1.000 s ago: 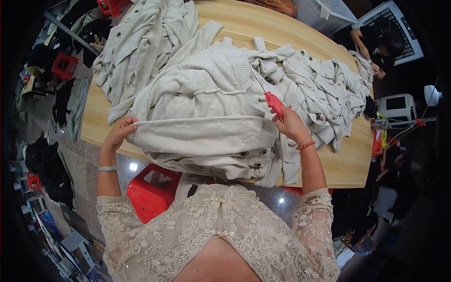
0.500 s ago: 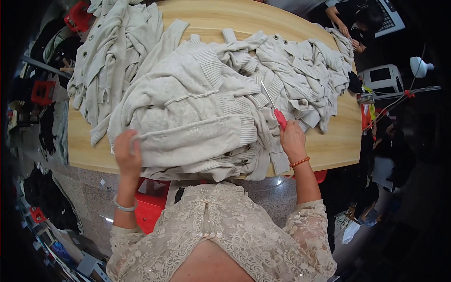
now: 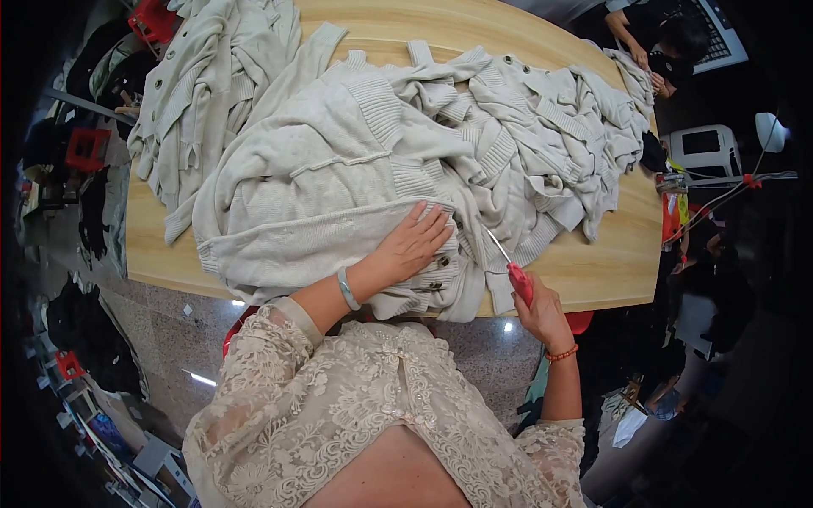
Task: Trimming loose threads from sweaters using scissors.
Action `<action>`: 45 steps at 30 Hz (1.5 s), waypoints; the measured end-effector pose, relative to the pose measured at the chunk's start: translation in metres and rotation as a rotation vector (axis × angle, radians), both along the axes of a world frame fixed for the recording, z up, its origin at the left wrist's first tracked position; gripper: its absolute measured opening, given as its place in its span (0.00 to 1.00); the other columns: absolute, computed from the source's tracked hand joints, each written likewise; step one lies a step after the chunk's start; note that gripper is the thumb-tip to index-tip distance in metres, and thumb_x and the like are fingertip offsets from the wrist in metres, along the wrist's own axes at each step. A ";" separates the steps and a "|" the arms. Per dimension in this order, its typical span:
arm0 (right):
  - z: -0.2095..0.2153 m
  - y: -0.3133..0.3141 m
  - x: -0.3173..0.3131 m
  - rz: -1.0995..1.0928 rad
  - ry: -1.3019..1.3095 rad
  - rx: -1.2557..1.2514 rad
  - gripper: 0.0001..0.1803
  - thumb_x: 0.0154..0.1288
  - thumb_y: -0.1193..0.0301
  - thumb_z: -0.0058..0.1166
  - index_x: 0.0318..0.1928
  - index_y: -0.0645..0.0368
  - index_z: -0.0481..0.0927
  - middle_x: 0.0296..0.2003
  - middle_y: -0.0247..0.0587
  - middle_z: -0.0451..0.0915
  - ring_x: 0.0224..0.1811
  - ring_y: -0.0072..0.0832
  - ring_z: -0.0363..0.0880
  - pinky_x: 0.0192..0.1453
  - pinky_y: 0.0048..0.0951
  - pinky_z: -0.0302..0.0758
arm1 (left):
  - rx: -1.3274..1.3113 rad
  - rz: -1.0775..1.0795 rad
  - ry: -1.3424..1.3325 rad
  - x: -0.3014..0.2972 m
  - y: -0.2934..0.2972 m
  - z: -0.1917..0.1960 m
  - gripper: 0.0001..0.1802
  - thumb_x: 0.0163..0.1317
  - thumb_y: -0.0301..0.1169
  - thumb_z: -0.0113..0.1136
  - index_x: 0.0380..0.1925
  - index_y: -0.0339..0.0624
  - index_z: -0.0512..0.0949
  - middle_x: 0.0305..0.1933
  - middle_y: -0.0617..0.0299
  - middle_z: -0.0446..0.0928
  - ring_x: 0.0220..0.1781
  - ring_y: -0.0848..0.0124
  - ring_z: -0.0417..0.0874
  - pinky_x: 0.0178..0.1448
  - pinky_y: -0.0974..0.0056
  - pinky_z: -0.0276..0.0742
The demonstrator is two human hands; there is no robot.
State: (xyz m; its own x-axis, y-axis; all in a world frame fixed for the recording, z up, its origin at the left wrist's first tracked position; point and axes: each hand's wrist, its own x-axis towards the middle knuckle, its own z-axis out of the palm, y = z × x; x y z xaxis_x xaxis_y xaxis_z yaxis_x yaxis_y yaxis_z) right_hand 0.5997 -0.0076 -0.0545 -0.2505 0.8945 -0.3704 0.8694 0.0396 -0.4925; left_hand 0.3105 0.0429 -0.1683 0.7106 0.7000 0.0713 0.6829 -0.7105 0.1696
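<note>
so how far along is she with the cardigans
A stack of cardigans lies apart at the table's far left, perhaps finished. In hand: the left hand presses flat on the buttoned edge of a cream cardigan at the near edge, while the right hand holds red-handled scissors beside it. A tangled heap on the right looks untouched.

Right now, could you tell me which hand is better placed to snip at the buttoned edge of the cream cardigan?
Right. The right hand already holds the red-handled scissors, blades pointing at the cream cardigan beside its buttons. The left hand lies flat on the knit, pinning it.
</note>
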 end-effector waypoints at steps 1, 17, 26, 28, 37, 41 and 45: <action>0.004 0.000 -0.006 0.025 0.017 -0.010 0.13 0.62 0.72 0.55 0.45 0.60 0.68 0.27 0.59 0.77 0.33 0.61 0.76 0.39 0.54 0.71 | 0.015 0.006 -0.005 0.001 0.001 0.001 0.38 0.56 0.44 0.63 0.65 0.43 0.65 0.70 0.54 0.63 0.76 0.57 0.55 0.79 0.46 0.39; 0.016 0.033 -0.057 0.185 -0.174 0.016 0.15 0.61 0.66 0.59 0.42 0.60 0.72 0.26 0.57 0.80 0.32 0.58 0.79 0.37 0.54 0.74 | -0.009 0.029 -0.153 -0.008 -0.003 -0.010 0.36 0.58 0.44 0.62 0.65 0.43 0.66 0.69 0.52 0.65 0.75 0.56 0.59 0.79 0.46 0.41; 0.043 0.018 -0.067 0.221 -0.050 -0.053 0.15 0.62 0.66 0.58 0.44 0.61 0.72 0.28 0.59 0.79 0.34 0.58 0.78 0.39 0.52 0.72 | -0.027 0.348 -0.171 -0.030 -0.010 0.024 0.43 0.54 0.50 0.64 0.64 0.36 0.65 0.69 0.43 0.62 0.75 0.49 0.56 0.78 0.46 0.44; 0.052 0.022 -0.081 0.240 -0.022 -0.059 0.16 0.63 0.66 0.58 0.45 0.61 0.72 0.28 0.58 0.79 0.34 0.57 0.78 0.38 0.52 0.72 | -0.020 0.429 -0.174 -0.051 -0.016 0.030 0.45 0.55 0.54 0.63 0.64 0.33 0.65 0.70 0.41 0.61 0.76 0.46 0.53 0.78 0.46 0.43; 0.062 0.041 -0.144 0.455 -0.013 -0.036 0.16 0.62 0.66 0.58 0.47 0.58 0.72 0.26 0.55 0.79 0.31 0.55 0.79 0.35 0.50 0.72 | 0.121 0.476 -0.195 -0.115 -0.054 0.043 0.46 0.55 0.57 0.61 0.64 0.33 0.67 0.73 0.46 0.58 0.77 0.46 0.51 0.79 0.47 0.43; 0.065 0.048 -0.175 0.526 -0.022 -0.058 0.16 0.61 0.67 0.60 0.47 0.58 0.73 0.27 0.54 0.79 0.32 0.55 0.78 0.36 0.49 0.72 | 0.144 0.587 -0.265 -0.154 -0.071 0.036 0.46 0.53 0.54 0.65 0.65 0.36 0.65 0.74 0.49 0.57 0.77 0.51 0.52 0.78 0.47 0.45; 0.062 0.052 -0.212 0.609 -0.041 -0.029 0.15 0.61 0.67 0.59 0.46 0.57 0.73 0.25 0.52 0.79 0.31 0.54 0.79 0.35 0.49 0.72 | 0.188 0.788 -0.239 -0.213 -0.087 0.013 0.47 0.55 0.57 0.62 0.66 0.35 0.64 0.72 0.48 0.61 0.75 0.55 0.58 0.77 0.45 0.47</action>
State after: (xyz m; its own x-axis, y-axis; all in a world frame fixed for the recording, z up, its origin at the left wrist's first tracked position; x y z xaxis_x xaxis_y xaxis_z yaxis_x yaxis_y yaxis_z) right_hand 0.3879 0.0441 0.0079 -0.6988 0.5843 -0.4127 0.7130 0.5225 -0.4676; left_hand 0.0972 -0.0446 -0.1557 -0.0300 0.9460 0.3227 0.9516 -0.0717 0.2987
